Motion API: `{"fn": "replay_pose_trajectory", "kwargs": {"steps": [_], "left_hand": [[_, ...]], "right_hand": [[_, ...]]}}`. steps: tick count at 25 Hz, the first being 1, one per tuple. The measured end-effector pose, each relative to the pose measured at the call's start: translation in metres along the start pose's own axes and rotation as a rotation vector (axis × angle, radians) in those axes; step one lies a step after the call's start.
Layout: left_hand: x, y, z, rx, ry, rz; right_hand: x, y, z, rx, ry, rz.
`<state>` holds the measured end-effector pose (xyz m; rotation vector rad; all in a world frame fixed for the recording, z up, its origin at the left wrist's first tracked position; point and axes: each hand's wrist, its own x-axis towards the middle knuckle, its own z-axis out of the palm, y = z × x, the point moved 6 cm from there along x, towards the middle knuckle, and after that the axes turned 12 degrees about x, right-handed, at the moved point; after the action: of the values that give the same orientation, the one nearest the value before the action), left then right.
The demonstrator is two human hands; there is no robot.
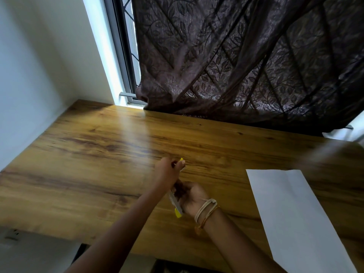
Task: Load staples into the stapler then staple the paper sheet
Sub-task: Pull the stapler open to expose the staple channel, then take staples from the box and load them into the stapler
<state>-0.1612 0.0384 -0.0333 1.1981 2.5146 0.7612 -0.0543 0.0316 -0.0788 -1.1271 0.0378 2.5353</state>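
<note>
Both my hands meet over the middle of the wooden table point(98, 154). My left hand point(169, 170) pinches the far end of a small yellow and silver stapler point(176, 205), whose yellow tip shows above my fingers. My right hand point(192, 196), with string bands on its wrist, grips the near part of the stapler. The metal body and yellow near end stick out below my right hand. The stapler's middle is hidden by my fingers, and no staples are visible. A white paper sheet point(295, 213) with a fold line lies flat on the table to the right.
A dark patterned curtain point(246, 56) hangs over the window along the table's far edge. A white wall point(29, 75) borders the table on the left. The table's near edge runs just below my forearms.
</note>
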Motion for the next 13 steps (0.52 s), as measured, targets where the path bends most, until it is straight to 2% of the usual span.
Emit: {"fn": "replay_pose_trajectory", "kwargs": {"steps": [4, 6, 7, 10, 13], "left_hand": [[-0.002, -0.041, 0.009, -0.531, -0.017, -0.294], [-0.011, -0.056, 0.026, -0.864, -0.128, -0.467], [-0.014, -0.059, 0.033, -0.964, -0.197, -0.5], [-0.02, -0.06, 0.044, -1.112, -0.342, -0.53], [-0.024, -0.061, 0.054, -1.229, -0.397, -0.601]], "right_hand": [[0.001, -0.015, -0.005, 0.03, -0.007, 0.031], [0.001, -0.023, -0.003, -0.006, -0.046, 0.009], [0.002, -0.027, -0.003, -0.009, -0.059, -0.002], [0.005, -0.038, -0.002, -0.106, -0.1, -0.026], [0.01, -0.047, -0.006, -0.184, -0.129, -0.027]]}}
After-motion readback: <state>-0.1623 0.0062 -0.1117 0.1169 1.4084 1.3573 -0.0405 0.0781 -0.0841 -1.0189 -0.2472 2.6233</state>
